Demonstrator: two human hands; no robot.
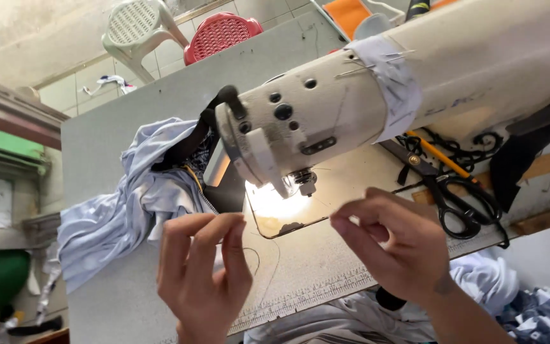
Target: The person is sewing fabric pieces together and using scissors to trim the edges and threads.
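Head view: above the worktop's (pixel 128 127) near edge, the left hand (pixel 202 274) and right hand (pixel 393 245) each pinch a fine dark thread (pixel 254 255), fingertips closed on it, just before the sewing machine's (pixel 364 108) lit needle. Black scissors (pixel 459 204) lie toward the right edge, pale blue cloth (pixel 122 210) at the left.

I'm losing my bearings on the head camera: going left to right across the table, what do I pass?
Pale blue cloth → left hand pinching thread → lit needle area of the sewing machine → right hand → black scissors.
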